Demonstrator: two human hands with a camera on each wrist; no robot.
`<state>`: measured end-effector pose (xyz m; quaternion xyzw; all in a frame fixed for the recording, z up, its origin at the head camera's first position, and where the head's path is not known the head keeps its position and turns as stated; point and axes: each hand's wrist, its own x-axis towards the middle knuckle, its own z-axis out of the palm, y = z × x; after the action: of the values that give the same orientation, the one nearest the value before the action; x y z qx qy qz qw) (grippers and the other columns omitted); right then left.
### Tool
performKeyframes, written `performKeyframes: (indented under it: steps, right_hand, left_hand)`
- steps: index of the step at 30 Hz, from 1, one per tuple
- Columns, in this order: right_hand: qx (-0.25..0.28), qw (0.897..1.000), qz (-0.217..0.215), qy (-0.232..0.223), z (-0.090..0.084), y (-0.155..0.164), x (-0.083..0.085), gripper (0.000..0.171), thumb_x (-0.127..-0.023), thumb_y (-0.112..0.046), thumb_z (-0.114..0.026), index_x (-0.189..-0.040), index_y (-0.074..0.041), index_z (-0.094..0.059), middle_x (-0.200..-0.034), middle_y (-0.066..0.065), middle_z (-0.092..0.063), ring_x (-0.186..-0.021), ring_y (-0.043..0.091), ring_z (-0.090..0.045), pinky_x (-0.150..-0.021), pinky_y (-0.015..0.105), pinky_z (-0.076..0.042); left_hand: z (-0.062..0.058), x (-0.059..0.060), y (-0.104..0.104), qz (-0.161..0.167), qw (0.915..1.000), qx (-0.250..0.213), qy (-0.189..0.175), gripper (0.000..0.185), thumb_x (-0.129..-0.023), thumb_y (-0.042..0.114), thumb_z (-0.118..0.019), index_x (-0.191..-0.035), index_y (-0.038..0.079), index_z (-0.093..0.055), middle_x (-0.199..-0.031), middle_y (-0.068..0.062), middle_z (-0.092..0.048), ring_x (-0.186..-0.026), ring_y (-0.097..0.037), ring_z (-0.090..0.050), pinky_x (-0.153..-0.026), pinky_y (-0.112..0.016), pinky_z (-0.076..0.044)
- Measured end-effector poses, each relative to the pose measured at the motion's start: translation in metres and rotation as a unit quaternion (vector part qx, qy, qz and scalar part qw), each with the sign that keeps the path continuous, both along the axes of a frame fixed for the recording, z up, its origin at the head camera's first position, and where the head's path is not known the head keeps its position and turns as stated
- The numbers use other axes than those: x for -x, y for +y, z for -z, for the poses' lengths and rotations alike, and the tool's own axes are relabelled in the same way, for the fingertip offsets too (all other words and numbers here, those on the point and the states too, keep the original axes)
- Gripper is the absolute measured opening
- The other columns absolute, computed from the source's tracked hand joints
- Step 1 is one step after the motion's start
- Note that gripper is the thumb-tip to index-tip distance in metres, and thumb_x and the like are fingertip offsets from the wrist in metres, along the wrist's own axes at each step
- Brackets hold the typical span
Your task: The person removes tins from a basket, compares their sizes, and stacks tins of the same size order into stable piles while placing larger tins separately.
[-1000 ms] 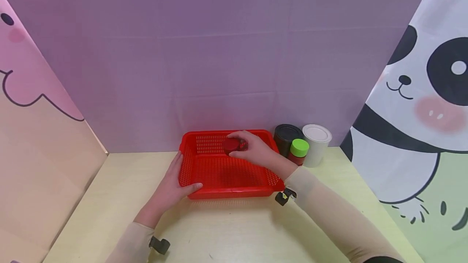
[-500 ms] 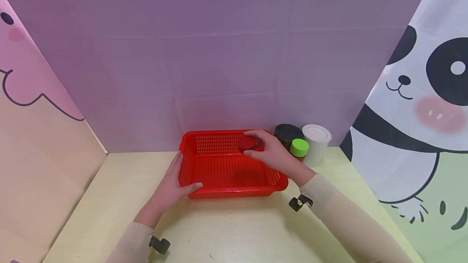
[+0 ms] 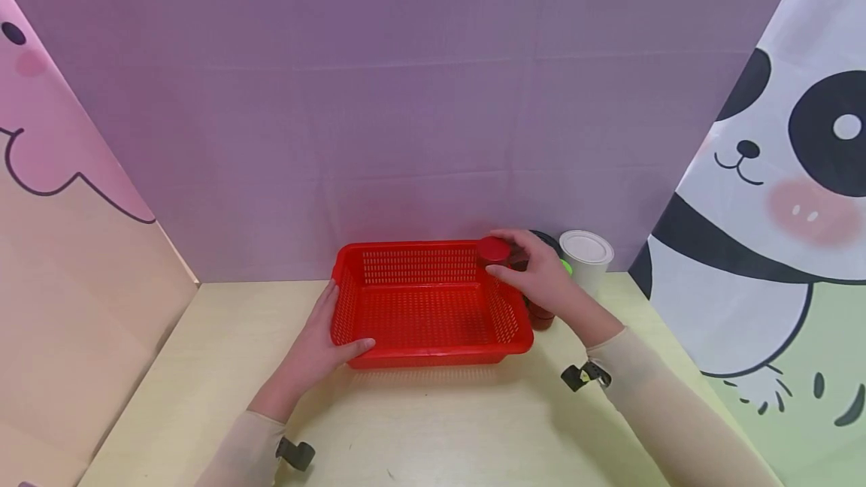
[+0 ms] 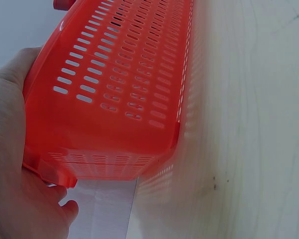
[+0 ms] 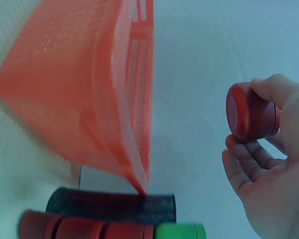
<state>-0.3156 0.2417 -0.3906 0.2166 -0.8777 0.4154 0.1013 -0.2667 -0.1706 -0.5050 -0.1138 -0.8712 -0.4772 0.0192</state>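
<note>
A red plastic basket [image 3: 426, 355] with slotted walls sits on the table. My left hand [image 3: 318, 348] grips its front left corner, the thumb over the front rim and the fingers along the left side. My right hand [image 3: 544, 276] pinches a small round red container [image 5: 251, 112] between thumb and fingers. In the head view this container is above the basket's back right corner; the right wrist view shows it apart from the rim. Beneath the right hand, just right of the basket, stands a stack of red containers [image 3: 540, 318] with a green top [image 5: 179, 231], partly hidden.
A black canister [image 5: 109, 205] stands behind the stack, mostly covered by my right hand in the head view. Beside it is a white lidded canister [image 3: 587, 248]. A purple backdrop [image 3: 419, 96] rises behind the pale wooden table [image 3: 433, 427].
My right hand has carried the red container rightward, from over the basket's middle to its back right corner. The left hand and basket have stayed in place.
</note>
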Motion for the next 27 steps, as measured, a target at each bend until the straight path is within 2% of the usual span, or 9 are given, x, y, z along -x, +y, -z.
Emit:
performKeyframes:
  steps: [5,12,15,21,27]
  right_hand:
    - [0.000,1.000,0.025,0.006,-0.003,0.020,0.000,0.060,-0.100,-0.015,-0.084,-0.155,-0.012,-0.061,-0.139,0.013,-0.064,-0.112,0.034,-0.069,-0.097,0.050,-0.060]
    - [0.005,0.999,0.050,0.016,-0.005,0.044,-0.002,0.062,-0.101,-0.016,-0.083,-0.157,-0.009,-0.058,-0.139,0.016,-0.062,-0.112,0.036,-0.070,-0.085,0.017,-0.058]
    - [0.013,0.998,0.052,0.025,-0.004,0.051,-0.002,0.062,-0.101,-0.015,-0.083,-0.157,-0.008,-0.058,-0.140,0.018,-0.062,-0.115,0.039,-0.070,-0.084,0.012,-0.056]
    - [0.019,0.997,0.061,0.044,0.001,0.063,-0.001,0.061,-0.100,-0.014,-0.083,-0.156,-0.008,-0.060,-0.139,0.016,-0.065,-0.120,0.035,-0.066,-0.089,0.012,-0.053]
    - [0.019,0.995,0.074,0.063,0.006,0.072,-0.002,0.059,-0.100,-0.012,-0.083,-0.155,-0.005,-0.061,-0.135,0.016,-0.067,-0.119,0.024,-0.061,-0.093,0.022,-0.055]
  left_hand:
    - [0.001,0.001,0.000,0.000,1.0000,0.004,-0.001,0.135,-0.083,0.053,-0.095,-0.179,0.018,-0.008,-0.184,-0.008,-0.013,-0.164,-0.040,-0.025,-0.106,-0.059,-0.059]
    - [0.000,0.001,0.000,-0.003,1.0000,0.009,-0.002,0.135,-0.083,0.054,-0.095,-0.180,0.018,-0.007,-0.185,-0.008,-0.012,-0.165,-0.040,-0.024,-0.108,-0.060,-0.058]
    - [0.001,0.001,0.000,-0.002,1.0000,0.006,-0.003,0.135,-0.083,0.054,-0.095,-0.180,0.019,-0.007,-0.184,-0.008,-0.012,-0.164,-0.040,-0.025,-0.107,-0.060,-0.059]
    - [0.001,0.000,0.000,0.000,1.0000,0.002,-0.005,0.133,-0.084,0.051,-0.095,-0.180,0.019,-0.007,-0.184,-0.008,-0.012,-0.165,-0.040,-0.024,-0.108,-0.060,-0.058]
    - [0.001,0.000,0.000,-0.001,1.0000,0.003,-0.005,0.134,-0.084,0.052,-0.094,-0.180,0.018,-0.007,-0.185,-0.008,-0.012,-0.165,-0.039,-0.024,-0.108,-0.060,-0.058]
